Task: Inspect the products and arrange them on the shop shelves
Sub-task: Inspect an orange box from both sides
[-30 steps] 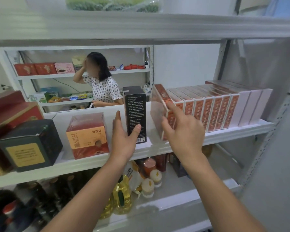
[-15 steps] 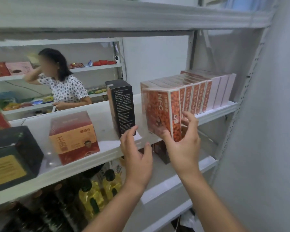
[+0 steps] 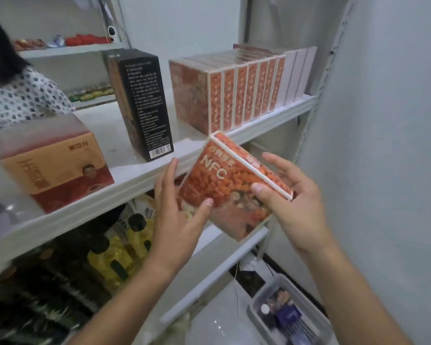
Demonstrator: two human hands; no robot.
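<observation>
Before the shelf [image 3: 125, 181], left hand [image 3: 177, 217] and right hand [image 3: 294, 205] hold the NFC box [image 3: 222, 188].

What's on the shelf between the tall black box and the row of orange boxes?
Nothing: the head view shows only bare shelf between the black box and the row of orange boxes.
</observation>
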